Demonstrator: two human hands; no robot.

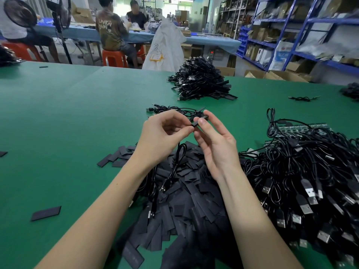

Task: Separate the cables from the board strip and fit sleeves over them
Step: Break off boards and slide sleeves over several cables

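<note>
Above the green table, my left hand [165,131] and my right hand [215,140] meet over a small black sleeve [194,124]. Both pinch it between thumb and fingers. A thin black USB cable [175,167] hangs from the pinch, its plug dangling over a heap of flat black sleeves [190,200] below my wrists. To the right lies a big tangle of black USB cables [303,181], with green board strips [303,127] showing at its far edge.
A few sleeved cables [171,110] lie just beyond my hands, and a larger pile of finished cables [200,82] sits farther back. Loose sleeves [46,210] lie scattered at left. People sit at a blue table behind; shelving stands at right.
</note>
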